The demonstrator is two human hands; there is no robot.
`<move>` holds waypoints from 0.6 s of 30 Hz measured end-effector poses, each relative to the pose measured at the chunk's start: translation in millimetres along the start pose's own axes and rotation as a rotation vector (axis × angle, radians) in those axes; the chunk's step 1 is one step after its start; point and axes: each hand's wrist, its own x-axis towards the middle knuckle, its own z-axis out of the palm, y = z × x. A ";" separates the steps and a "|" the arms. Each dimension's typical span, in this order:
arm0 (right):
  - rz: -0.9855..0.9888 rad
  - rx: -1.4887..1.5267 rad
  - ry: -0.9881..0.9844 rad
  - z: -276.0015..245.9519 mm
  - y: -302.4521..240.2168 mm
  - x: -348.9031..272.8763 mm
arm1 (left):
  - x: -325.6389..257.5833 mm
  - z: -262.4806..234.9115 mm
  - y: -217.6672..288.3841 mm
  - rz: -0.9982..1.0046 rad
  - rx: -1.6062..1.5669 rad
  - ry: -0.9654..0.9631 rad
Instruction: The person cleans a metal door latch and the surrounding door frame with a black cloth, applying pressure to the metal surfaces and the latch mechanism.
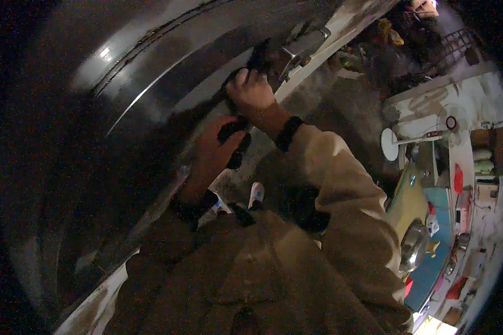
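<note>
A large dark curved metal body [123, 95] with a shiny rim fills the left and top of the view. My right hand [251, 92] presses against its lower edge, fingers curled on a dark part beside a metal bracket [304, 47]. My left hand [215, 148] sits just below, closed around a small black object [235, 142] whose kind I cannot make out. Both sleeves are beige with dark cuffs.
A grey concrete floor [341, 106] lies beneath, with my white shoes [255, 194] on it. At the right stand a white pedestal fan [450, 120], a teal-and-yellow surface with a metal bowl [414, 245], and cluttered shelves. The scene is dim.
</note>
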 end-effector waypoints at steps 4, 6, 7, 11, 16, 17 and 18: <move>-0.128 0.141 0.081 -42.1 -5.6 -13.5 | -11.5 -3.0 -6.0 0.149 0.131 0.080; -0.188 0.144 0.148 -79.7 8.0 -17.9 | -11.5 -1.7 3.7 0.006 -0.038 0.040; -0.219 0.152 0.186 -94.5 15.7 -16.6 | -12.1 -2.8 9.2 -0.067 -0.117 0.024; -0.362 -0.090 0.157 -91.3 65.8 10.3 | -0.4 2.3 17.2 -0.094 0.001 0.028; -0.312 -0.110 0.121 -81.7 87.3 30.6 | 10.9 13.6 -19.4 0.096 0.148 0.113; -0.250 -0.036 0.051 -90.4 91.4 36.1 | 13.8 13.8 -17.7 0.125 0.145 0.127; -0.255 -0.114 -0.052 -92.6 92.6 40.5 | 16.5 13.9 -15.5 0.155 0.143 0.141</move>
